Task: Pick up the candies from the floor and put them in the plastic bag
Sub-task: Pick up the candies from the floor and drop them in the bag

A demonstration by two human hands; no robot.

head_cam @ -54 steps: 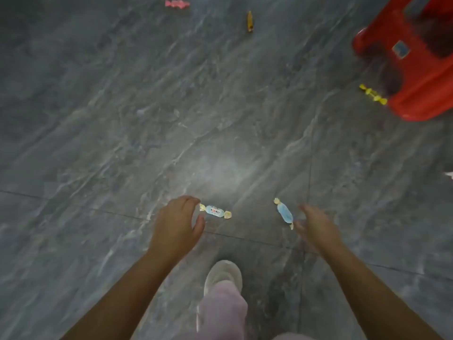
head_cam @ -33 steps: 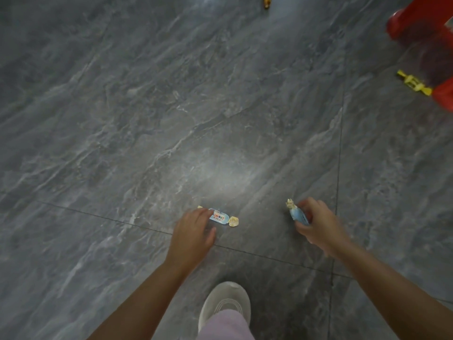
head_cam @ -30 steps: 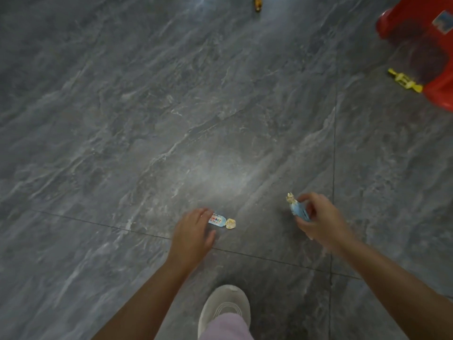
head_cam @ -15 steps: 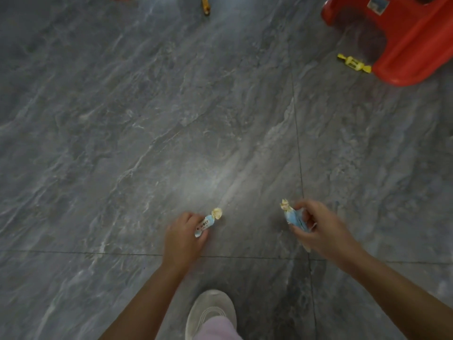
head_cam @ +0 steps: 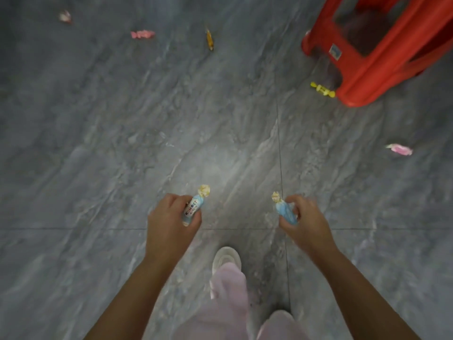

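Grey marbled tile floor (head_cam: 122, 143), red plastic stool (head_cam: 367, 57) top right. Left hand (head_cam: 171, 222) pinches a blue-white wrapped candy (head_cam: 193, 208), right hand (head_cam: 304, 222) grips a plain blue candy (head_cam: 285, 212); both lifted off the floor. Loose on the tiles: yellow candy (head_cam: 322, 89) touching the stool foot, orange candy (head_cam: 209, 40), pink candy (head_cam: 142, 34), another pink one (head_cam: 399, 149) far right. White shoe (head_cam: 226, 257) between the arms.
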